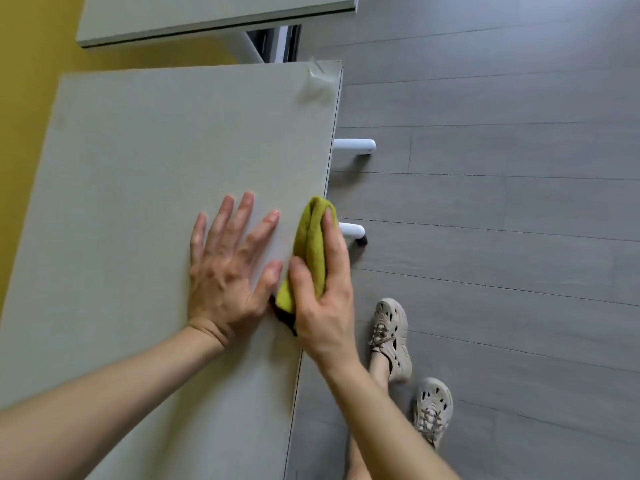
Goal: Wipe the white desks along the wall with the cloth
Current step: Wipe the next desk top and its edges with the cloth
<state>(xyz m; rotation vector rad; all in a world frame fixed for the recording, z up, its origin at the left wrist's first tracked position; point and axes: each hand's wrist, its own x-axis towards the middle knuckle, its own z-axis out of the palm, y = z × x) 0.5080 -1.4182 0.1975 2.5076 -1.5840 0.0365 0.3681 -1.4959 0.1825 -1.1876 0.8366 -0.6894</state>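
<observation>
While the folded olive-green cloth (pixel 310 251) sits at the edge of the pale white table (pixel 156 150) away from the yellow wall (pixel 20 64), the right hand (pixel 325 289) curls round it and the left hand (pixel 225 265) lies flat just beside it, fingers spread wide. By my judgement, a hard outward stroke could carry the cloth off that edge, or the leaning left palm could shift the table; no container is in view

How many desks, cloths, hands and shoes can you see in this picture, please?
White desks: 2, near desk and far desk
Green cloth: 1
Hands: 2, left hand and right hand
Beige shoes: 2
Total: 7
</observation>
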